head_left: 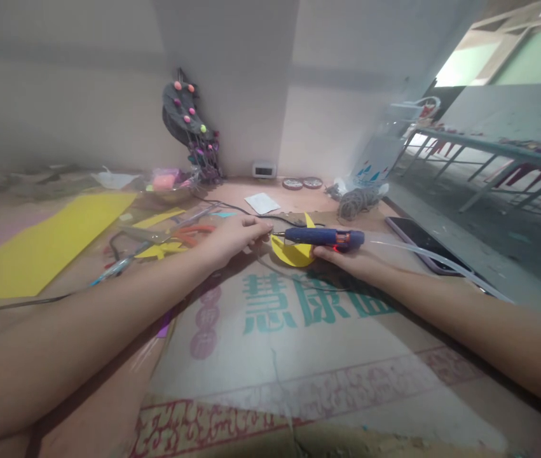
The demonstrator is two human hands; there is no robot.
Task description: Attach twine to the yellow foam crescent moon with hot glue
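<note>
My right hand point(346, 257) is closed around a blue glue gun point(325, 237) that lies level, its metal nozzle pointing left and a clear glue stick trailing out to the right. My left hand point(234, 234) is closed in a pinch right at the nozzle tip; what it pinches is too small to make out. A yellow crescent-shaped foam cut-out point(295, 253) lies under the gun between both hands. All of this rests on a flattened cardboard sheet point(299, 356) with green printed characters.
A yellow foam sheet point(41, 245) lies at the left. Orange-handled scissors point(189, 234), a pen and yellow scraps lie near my left hand. A phone point(417, 240) sits at the right, a twine coil point(356, 202) and white paper point(261, 203) behind. Black cables cross the surface.
</note>
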